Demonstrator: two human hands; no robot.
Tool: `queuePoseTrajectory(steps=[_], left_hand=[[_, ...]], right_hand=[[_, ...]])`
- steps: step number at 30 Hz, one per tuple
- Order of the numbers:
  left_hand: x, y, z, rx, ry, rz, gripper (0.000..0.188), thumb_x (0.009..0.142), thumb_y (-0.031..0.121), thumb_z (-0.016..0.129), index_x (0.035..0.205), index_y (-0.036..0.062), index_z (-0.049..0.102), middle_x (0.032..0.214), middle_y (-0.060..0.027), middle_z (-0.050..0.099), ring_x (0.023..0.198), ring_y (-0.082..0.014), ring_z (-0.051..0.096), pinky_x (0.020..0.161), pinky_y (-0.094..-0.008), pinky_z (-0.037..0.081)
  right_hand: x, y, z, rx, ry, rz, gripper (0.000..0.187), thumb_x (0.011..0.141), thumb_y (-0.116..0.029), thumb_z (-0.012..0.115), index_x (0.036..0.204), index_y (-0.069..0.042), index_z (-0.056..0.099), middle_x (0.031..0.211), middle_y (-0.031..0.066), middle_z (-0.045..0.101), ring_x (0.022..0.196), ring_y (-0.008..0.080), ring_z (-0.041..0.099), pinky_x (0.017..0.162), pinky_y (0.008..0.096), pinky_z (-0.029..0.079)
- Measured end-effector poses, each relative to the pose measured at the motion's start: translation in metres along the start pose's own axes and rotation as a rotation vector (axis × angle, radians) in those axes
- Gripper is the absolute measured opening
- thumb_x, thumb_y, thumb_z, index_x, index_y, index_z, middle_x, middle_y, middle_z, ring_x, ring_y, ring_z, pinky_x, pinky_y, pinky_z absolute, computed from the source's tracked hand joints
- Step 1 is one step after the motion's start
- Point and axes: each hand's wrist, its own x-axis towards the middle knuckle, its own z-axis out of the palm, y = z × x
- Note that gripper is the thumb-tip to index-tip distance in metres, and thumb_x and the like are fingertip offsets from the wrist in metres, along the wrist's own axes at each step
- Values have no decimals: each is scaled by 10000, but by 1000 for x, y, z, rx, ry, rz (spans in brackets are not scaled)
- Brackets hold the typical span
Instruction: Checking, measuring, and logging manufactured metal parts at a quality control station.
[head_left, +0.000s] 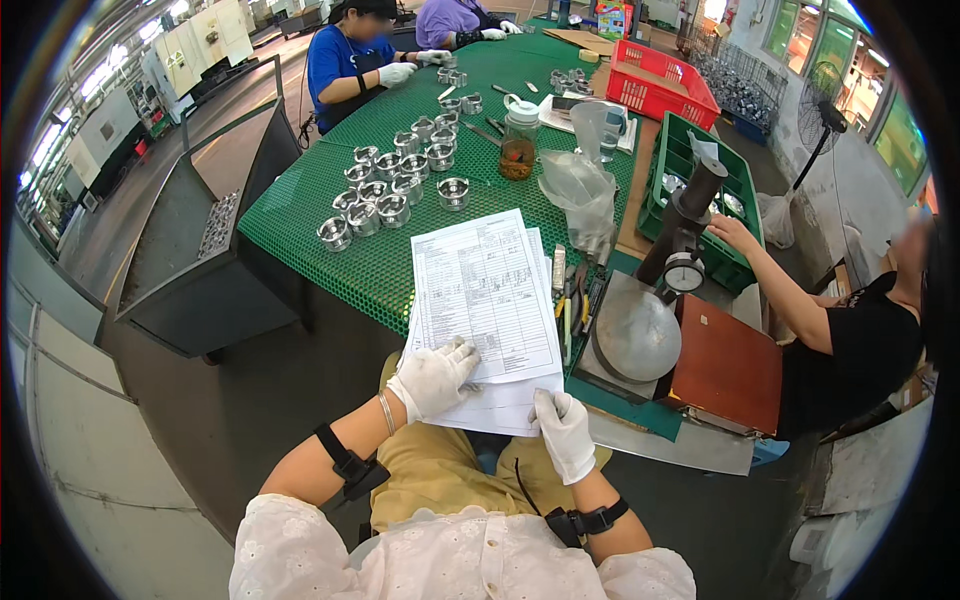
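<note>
Printed paper sheets (pixel 487 290), filled in with handwriting, lie in a slightly fanned stack at the near edge of the green table. On their lower left part rests my left hand (pixel 435 380) in a white glove, its fingers laid over the paper. My right hand (pixel 566 430), gloved too, pinches the lower right corner of a bottom sheet (pixel 500 408), which sticks out over my lap. Beyond the sheets stand several shiny ring-shaped metal parts (pixel 392 207) in loose rows.
Right of the papers are pliers and pens (pixel 580 300), a dial gauge stand (pixel 638 330) and a reddish-brown box (pixel 725 365). A jar (pixel 519 140), plastic bag (pixel 582 195), green crate (pixel 745 265) and red crate (pixel 663 85) stand farther back. A metal cart (pixel 215 240) is left; co-workers sit around.
</note>
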Motion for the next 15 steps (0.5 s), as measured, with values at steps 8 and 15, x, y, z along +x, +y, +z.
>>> queuePoseTrajectory(steps=[8,15], left_hand=[[-12,1,-11,-221,165,-51,246,843,183,569,1038,60,655,869,-56,692,749,-224,678,669,-343,536],[-28,-4,7,-163,368,37,383,804,88,561,1186,103,588,871,-47,686,626,-207,654,587,-336,517]], right_hand=[[-9,-4,-1,-166,-45,-31,278,920,-160,594,691,-2,607,578,20,563,566,98,509,560,264,415],[-5,-20,-9,-1020,107,-324,373,790,-33,583,1144,-149,600,1085,184,580,810,348,635,687,425,521]])
